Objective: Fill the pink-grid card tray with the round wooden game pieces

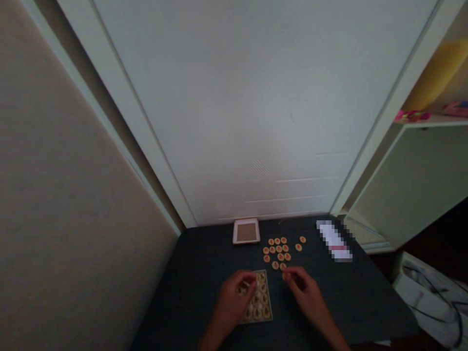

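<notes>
Over a shallow box (269,297) on the dark table, my left hand (233,296) has its thumb and fingertips pinched together. Whatever they grip, if anything, is too small to make out. The box holds rows of round, pale chess pieces with dark markings, partly covered by this hand. To its right, my right hand (306,294) pinches a small round chess piece (284,276) at the lower edge of a loose group. Several pale chess pieces (279,248) with red markings lie flat in that group, and another piece (302,239) sits a little apart at right.
A shallow white-rimmed tray or lid (246,233) with a brown inside lies at the table's back edge. A blurred white and red item (333,240) is at the back right. The white panel (256,122) rises behind the table (197,273). Cables hang over a white box (427,292) at right.
</notes>
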Available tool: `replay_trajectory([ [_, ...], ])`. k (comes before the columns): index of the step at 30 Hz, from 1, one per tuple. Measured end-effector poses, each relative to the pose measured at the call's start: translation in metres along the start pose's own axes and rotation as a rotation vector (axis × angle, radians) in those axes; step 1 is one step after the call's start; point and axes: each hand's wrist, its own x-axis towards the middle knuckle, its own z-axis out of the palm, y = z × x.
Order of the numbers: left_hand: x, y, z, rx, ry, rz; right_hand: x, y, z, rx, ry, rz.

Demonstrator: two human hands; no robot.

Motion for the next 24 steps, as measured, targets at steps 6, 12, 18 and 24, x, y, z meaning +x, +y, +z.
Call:
replay_trajectory([
  [6, -0.002, -0.012, -0.027, -0.007, 0.071, -0.074, 0.0, 0.002, 0.004, 0.11, -0.034, 0.076],
  [12, -0.003, -0.017, -0.026, -0.004, 0.099, -0.075, 0.001, -0.008, 0.023, 0.196, -0.12, 0.058],
  [18, -0.01, -0.024, -0.011, -0.013, 0.07, -0.059, 0.008, -0.002, 0.043, 0.218, -0.16, 0.074],
  [24, -0.015, -0.018, 0.007, -0.008, 0.03, -0.023, 0.008, -0.006, 0.047, 0.262, -0.207, 0.078],
])
